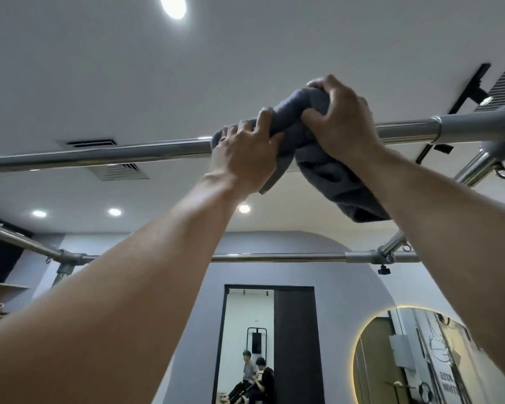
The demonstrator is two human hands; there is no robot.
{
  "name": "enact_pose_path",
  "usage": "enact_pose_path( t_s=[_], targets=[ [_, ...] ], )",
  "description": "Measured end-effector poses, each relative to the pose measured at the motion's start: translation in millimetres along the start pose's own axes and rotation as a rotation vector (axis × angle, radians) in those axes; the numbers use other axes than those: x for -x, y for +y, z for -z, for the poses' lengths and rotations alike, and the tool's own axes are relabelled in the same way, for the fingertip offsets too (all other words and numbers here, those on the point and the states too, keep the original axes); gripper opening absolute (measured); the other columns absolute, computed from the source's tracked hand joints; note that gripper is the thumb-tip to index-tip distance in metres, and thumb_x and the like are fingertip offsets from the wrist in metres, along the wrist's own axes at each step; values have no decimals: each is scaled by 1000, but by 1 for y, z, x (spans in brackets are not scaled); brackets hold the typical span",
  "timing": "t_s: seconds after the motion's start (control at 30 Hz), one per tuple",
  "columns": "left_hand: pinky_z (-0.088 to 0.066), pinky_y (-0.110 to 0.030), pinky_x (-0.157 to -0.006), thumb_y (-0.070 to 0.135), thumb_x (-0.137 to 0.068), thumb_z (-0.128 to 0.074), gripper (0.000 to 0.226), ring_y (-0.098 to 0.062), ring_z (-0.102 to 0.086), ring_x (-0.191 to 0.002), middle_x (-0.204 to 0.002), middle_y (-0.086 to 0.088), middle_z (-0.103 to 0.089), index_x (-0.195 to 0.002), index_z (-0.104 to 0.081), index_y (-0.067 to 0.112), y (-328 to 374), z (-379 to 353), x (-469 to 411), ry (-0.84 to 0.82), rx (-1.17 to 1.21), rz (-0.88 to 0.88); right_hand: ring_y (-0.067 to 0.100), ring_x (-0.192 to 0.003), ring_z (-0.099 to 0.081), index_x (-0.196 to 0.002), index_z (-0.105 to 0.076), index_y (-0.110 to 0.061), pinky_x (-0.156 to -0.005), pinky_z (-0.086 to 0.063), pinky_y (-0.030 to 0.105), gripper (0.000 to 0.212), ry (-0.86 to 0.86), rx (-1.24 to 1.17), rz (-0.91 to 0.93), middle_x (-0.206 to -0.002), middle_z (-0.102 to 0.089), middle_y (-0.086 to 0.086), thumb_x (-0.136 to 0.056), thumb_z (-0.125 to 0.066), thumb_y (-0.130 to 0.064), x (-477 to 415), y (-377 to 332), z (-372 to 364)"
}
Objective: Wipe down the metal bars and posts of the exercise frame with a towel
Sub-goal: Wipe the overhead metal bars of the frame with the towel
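I look up at the near overhead metal bar [99,154] of the exercise frame, which runs left to right above me. A dark grey towel [296,112] is wrapped over this bar near its middle, with a loose end hanging down on the right. My left hand [245,154] grips the towel around the bar. Just to its right, my right hand [344,121] grips the bunched towel on top of the bar. A grey corner joint [478,123] caps the bar at the right end.
A second horizontal bar [274,258] crosses farther away, with clamps and a black knob [384,270]. A side rail [21,240] slopes in at the left. Ceiling vents [117,170] and lights are above. Two people sit beyond an open doorway [250,345]. An oval lit mirror [420,360] hangs lower right.
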State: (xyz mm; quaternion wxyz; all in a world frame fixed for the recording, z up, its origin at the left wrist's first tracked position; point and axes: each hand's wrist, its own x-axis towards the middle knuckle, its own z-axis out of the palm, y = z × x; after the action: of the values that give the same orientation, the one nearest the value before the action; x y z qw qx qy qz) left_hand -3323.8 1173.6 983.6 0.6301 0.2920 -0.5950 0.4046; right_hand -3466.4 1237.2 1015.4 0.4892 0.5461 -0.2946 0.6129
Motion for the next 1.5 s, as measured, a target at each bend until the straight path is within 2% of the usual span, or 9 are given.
enact_pose_path(
  t_s=[0.23,0.37,0.47,0.6,0.7,0.9,1.17,1.37,1.5],
  targets=[
    [-40,-53,-93,39,-95,-34,57,-44,-50,-115,-128,-24,-51,-146,-31,15,-16,3,27,65,-134,39,26,-116,-54,-137,-48,-27,-100,-42,40,54,-76,-5,207,-129,-58,3,-84,-61,-31,39,-16,-17],
    [-35,-46,-102,44,-96,-42,55,-38,-47,-124,-138,-14,-50,-148,-27,32,8,9,8,10,-2,-48,27,-111,-57,-132,-52,-29,-98,-43,38,48,9,13,74,-122,-62,3,-84,-57,-29,20,10,6],
    [-36,-45,-100,39,-97,-41,51,-38,-50,-121,-132,-17,-54,-146,-29,32,1,9,-4,-29,40,36,31,-115,-54,-133,-48,-28,-99,-41,44,45,-37,61,-14,-123,-60,6,-88,-53,-30,2,-8,-3],
    [-41,-50,-96,42,-87,-40,64,-41,-45,-122,-134,-21,-48,-148,-30,24,-20,6,27,56,-38,117,28,-116,-50,-136,-44,-26,-98,-35,43,50,-213,59,241,-126,-54,5,-87,-58,-28,27,-24,-10],
    [-44,-52,-96,47,-88,-40,68,-38,-41,-125,-137,-18,-42,-151,-26,26,-16,2,41,49,-30,66,27,-111,-53,-135,-47,-24,-96,-39,40,52,-157,39,313,-121,-56,3,-85,-61,-22,39,-7,2],
    [-34,-48,-105,47,-95,-43,58,-37,-38,-131,-142,-17,-44,-149,-27,33,-34,8,13,-11,27,104,30,-117,-51,-136,-44,-24,-99,-36,45,47,-66,67,98,-127,-55,8,-90,-52,-27,17,-31,-26],
    [-49,-57,-86,56,-78,-65,61,-46,-47,-117,-128,-21,-52,-128,-46,27,-90,15,31,64,56,60,24,-125,-46,-140,-39,-29,-103,-33,45,63,-93,156,241,-135,-48,-3,-82,-63,-23,44,-61,-62],
    [-50,-48,-71,36,-80,-67,39,-42,-57,-101,-113,-16,-59,-112,-51,19,-88,31,21,72,6,-21,27,-124,-44,-138,-42,-24,-102,-38,49,61,-125,46,140,-132,-49,2,-81,-62,-14,57,-80,-57],
    [-51,-53,-78,24,-85,-53,40,-47,-58,-102,-116,-19,-59,-125,-51,21,-84,36,18,98,8,-66,34,-130,-41,-142,-33,-24,-107,-30,52,55,-181,130,53,-140,-45,13,-92,-54,-35,60,-99,-45]
  ],
)
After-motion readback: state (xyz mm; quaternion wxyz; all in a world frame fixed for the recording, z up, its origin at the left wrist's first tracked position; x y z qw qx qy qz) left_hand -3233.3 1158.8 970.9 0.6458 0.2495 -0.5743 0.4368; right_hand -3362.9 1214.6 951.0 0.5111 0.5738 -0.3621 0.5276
